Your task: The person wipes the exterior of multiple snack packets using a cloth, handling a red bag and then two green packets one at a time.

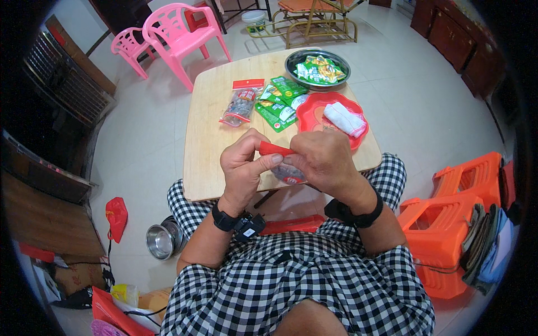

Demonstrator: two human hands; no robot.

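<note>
My left hand (248,166) and my right hand (321,161) pinch the red top edge of a plastic snack bag (289,173) between thumbs and fingers, above the near edge of a wooden table (214,168). The hands partly hide the bag, whose lower part hangs below them. A similar clear bag with red ends (241,103) lies further back on the table. Beside it are several green packets (279,105). A folded white cloth (345,119) rests in a red scalloped tray (309,101) at the right.
A steel bowl (290,69) holding more green packets stands at the table's far right corner. Pink plastic chairs (185,38) stand beyond the table. Orange stools (441,218) are at the right. Metal bowls (160,242) and a red bag (116,216) lie on the floor at the left.
</note>
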